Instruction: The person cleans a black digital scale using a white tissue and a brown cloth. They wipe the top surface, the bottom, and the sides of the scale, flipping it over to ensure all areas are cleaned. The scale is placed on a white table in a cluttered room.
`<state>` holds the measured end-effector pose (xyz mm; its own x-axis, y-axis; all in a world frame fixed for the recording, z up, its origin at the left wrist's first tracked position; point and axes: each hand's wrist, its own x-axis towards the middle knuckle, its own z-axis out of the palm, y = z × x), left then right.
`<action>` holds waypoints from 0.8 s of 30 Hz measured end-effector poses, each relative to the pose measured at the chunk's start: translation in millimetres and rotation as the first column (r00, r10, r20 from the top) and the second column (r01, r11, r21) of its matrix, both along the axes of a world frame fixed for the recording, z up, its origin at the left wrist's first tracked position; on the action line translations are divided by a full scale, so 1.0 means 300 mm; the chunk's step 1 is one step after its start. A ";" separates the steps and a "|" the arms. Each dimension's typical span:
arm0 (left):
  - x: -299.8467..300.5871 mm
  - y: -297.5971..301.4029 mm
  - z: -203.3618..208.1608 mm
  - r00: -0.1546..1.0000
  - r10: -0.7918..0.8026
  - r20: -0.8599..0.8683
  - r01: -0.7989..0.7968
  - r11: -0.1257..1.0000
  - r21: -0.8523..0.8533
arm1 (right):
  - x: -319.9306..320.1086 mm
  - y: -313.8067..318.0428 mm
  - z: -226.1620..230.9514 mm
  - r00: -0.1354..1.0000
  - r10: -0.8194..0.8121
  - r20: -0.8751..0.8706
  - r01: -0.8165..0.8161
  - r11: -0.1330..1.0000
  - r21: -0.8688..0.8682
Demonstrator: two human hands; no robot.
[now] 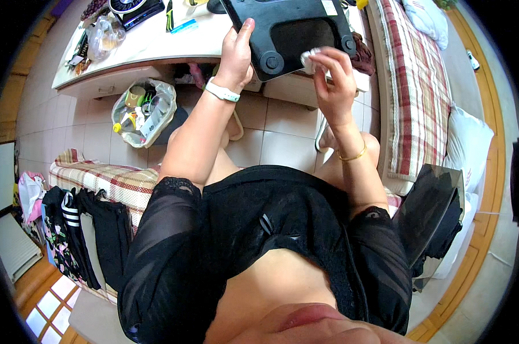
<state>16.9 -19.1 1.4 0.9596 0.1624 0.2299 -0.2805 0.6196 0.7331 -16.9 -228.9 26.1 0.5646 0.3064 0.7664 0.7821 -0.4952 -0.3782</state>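
A flat black bathroom scale (249,35) is tilted up with its underside in view, showing round feet, a dark recess and a white label. My left hand (237,57) grips its left edge, thumb on the underside and the fingers mostly hidden. Near the lower right part of the scale, my right hand (335,77) pinches a crumpled white tissue (310,59). Whether the tissue touches the scale I cannot tell.
Behind the scale stands a white table (205,49) with a black appliance (134,11), a clear plastic bag (106,37) and a blue strip (184,26). A lined bin (170,109) full of rubbish is below. At right runs a plaid-covered sofa (417,92).
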 end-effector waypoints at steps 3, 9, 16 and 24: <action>0.022 -0.020 -0.033 1.000 -0.009 -0.002 0.009 1.000 0.006 | 0.035 0.135 0.055 0.990 0.144 -0.007 -0.144 0.988 -0.052; 0.009 -0.060 -0.009 0.999 0.047 0.002 -0.047 0.999 0.014 | -0.092 0.095 -0.066 0.964 0.202 0.170 -0.128 0.921 -0.369; 0.031 -0.046 -0.008 0.994 -0.098 -0.049 0.086 0.975 -0.204 | -0.107 -0.001 -0.095 0.977 -0.080 -0.197 0.110 0.983 0.150; -0.038 -0.117 0.026 0.975 -0.221 -0.006 0.214 0.947 -0.242 | 0.022 -0.019 -0.129 0.581 0.546 -0.604 0.426 0.428 0.797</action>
